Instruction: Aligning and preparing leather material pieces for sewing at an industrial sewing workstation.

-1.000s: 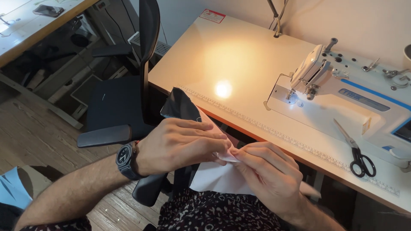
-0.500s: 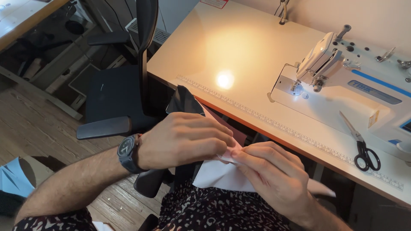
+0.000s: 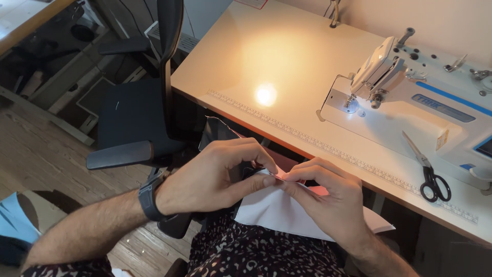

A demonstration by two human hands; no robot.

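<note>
Sewing room, wooden floor (image 3: 36, 154), pale counter (image 3: 287, 61) lit by a lamp spot; items listed near to far.

Lap: patterned dark garment (image 3: 266, 256); white cloth (image 3: 279, 210) lying on it, just below the counter edge; long axis running from the hands down and right toward the far corner at the person's right knee; thin, soft, light by the look, likely to crease and slip; best taken at the folded edge near the pink strip (image 3: 287, 177).

Left hand (image 3: 210, 177), watch (image 3: 151, 197) on wrist; fingers (image 3: 256, 182) pressed together, pinching the cloth's upper edge.

Right hand (image 3: 328, 197); fingers (image 3: 297, 177) pinching the same edge, touching the left fingertips.

Dark fabric (image 3: 220, 133) behind the hands, hanging off the counter edge.

Black chair (image 3: 138, 118) to the left.

Counter: printed ruler strip (image 3: 318, 146) along the front edge; scissors (image 3: 428, 169), blades pointing away; sewing machine (image 3: 410, 102), needle lamp on.
</note>
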